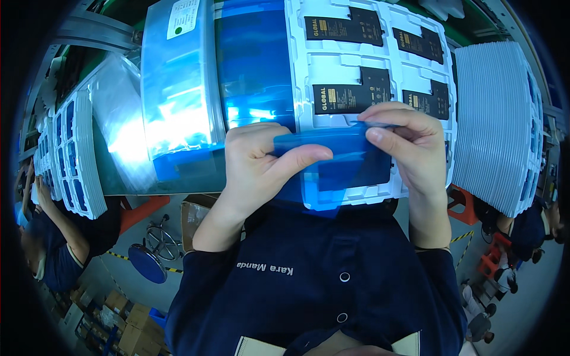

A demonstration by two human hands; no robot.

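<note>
A sheet of translucent blue film [341, 145] is stretched between my hands, over the near part of a white plastic tray [303, 65]. My left hand [261, 157] grips the film's left end, thumb lying on top. At the other end, my right hand [407, 133] pinches the film's upper right corner between thumb and fingers. Black L-shaped battery packs [351, 92] lie in the tray's pockets; those in the near row are partly hidden by the film and my right hand. Left of the tray lies a stack of blue film sheets [254, 65].
Further left are a glossy plastic-wrapped pack [178, 89] with a white label and a clear plastic bag [122, 124]. Tall stacks of white trays stand at the right [493, 124] and left [80, 154]. Co-workers sit on both sides. A blue round stool [147, 264] stands behind on the floor.
</note>
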